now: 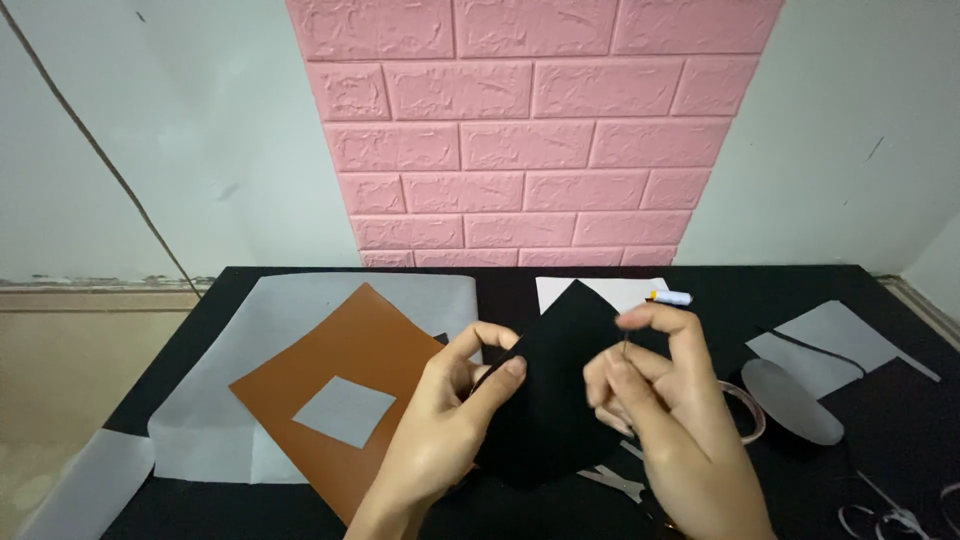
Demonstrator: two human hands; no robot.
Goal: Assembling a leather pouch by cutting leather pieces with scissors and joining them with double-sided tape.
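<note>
My left hand (450, 420) pinches the left edge of a black leaf-shaped piece of material (555, 385), thumb on its front, holding it upright over the table. My right hand (660, 400) is at the piece's right edge, thumb and forefinger pinched on a thin needle (628, 348). The lower part of the black piece hides behind both hands.
A brown sheet (340, 365) with a square cut-out lies on white paper (230, 400) at left. A small thread spool (668, 296) sits on white paper behind. A tape roll (748, 405), grey paper pieces (830, 345), scissors (615, 482) and scraps lie at right on the black table (880, 420).
</note>
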